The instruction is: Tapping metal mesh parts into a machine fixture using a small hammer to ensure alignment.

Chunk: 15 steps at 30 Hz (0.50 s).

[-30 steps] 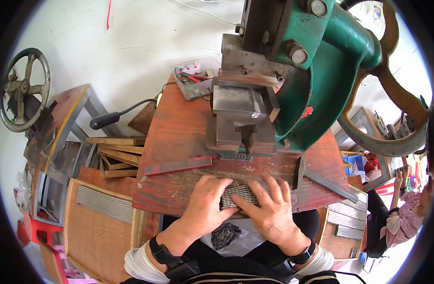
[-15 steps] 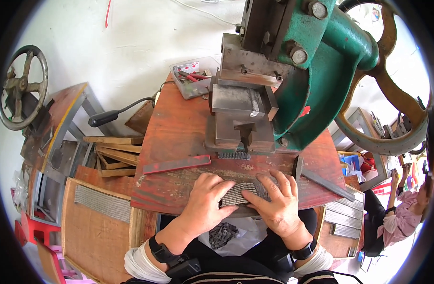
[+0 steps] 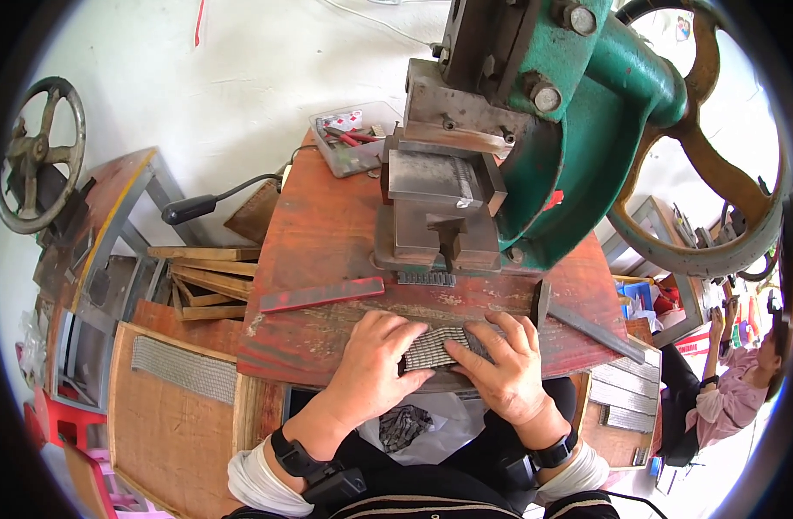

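At the near edge of the counter (image 3: pixel 284 238), just beyond my lap, my left hand (image 3: pixel 370 359) and right hand (image 3: pixel 507 368) face each other across a small bundle of ridged metal strips (image 3: pixel 435 348). They are apart from one another but both closed on the bundle: left thumb and forefinger at its left end, right thumb on its upper face with the fingers bent round its darker right end. Its underside is hidden, so I cannot tell whether it rests on the wood.

I judge the step in hand to be squaring up these strips so that the rows lie even. The next move, as I see it, calls for light, equal pressure from both ends; squeezing one side harder could skew the rows or let a strip slip out.

Farther off, the green press (image 3: pixel 604 182) rises to the right, its steel die block (image 3: pixel 448 233) facing me and a toothed metal piece (image 3: pixel 427 278) at its near foot. Left of the bundle lies a red bar (image 3: pixel 323 295); to the right, a hammer-like tool (image 3: pixel 595 332). Similar strips lie in the left wooden tray (image 3: pixel 172 432) and the one at right.
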Available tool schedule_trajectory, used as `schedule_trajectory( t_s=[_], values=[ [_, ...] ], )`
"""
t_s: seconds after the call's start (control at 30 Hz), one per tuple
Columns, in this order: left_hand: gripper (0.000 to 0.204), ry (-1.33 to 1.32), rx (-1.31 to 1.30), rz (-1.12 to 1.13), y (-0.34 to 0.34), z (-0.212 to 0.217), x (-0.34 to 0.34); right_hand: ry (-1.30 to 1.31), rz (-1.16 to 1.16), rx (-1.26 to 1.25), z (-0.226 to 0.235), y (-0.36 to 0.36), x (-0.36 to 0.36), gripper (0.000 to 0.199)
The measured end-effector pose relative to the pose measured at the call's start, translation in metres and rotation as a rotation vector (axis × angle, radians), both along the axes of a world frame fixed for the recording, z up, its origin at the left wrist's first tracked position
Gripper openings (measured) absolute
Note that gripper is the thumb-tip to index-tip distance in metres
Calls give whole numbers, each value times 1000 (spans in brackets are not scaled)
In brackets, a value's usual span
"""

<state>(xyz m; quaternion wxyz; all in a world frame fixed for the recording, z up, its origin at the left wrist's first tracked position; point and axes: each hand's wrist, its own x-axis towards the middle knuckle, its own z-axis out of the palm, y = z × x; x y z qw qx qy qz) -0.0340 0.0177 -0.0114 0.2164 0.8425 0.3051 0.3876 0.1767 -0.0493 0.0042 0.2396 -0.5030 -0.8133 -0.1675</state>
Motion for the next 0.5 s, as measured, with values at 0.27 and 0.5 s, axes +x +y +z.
schedule_trajectory(
  t_s=[0.27,0.5],
  values=[
    [52,-9,-44,27,-1,-1,2,-49,-7,65,7,-1,0,43],
    [48,89,46,106,-2,1,2,-85,40,-32,18,5,-18,37]
  ],
)
